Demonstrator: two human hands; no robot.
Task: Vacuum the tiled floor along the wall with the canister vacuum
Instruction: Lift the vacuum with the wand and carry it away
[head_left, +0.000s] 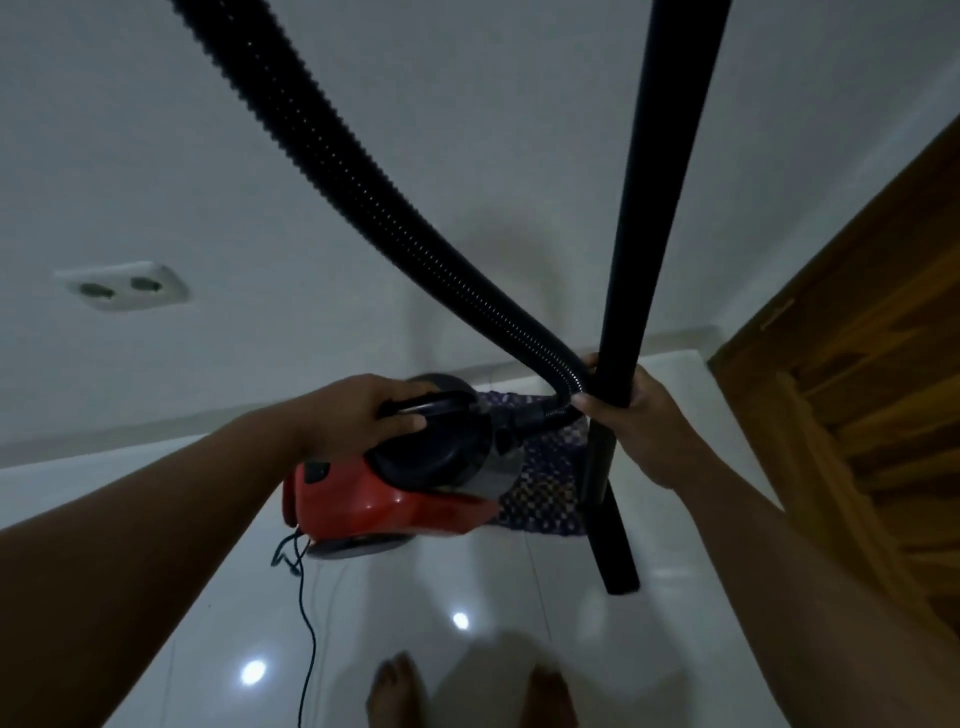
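**Carrying the vacuum to the wall**

My left forearm (156, 519) fills the near corner; my left hand (358, 410) is wrapped around the canister vacuum (384, 499) handle, the red body hanging just below it, its cord (306, 623) trailing to the tiled floor (208, 597). Right of it, my right hand (639, 421) grips the wand (654, 208) and hose (363, 182). I should set the canister down level, clear of the mat (545, 493) beyond, before sweeping.
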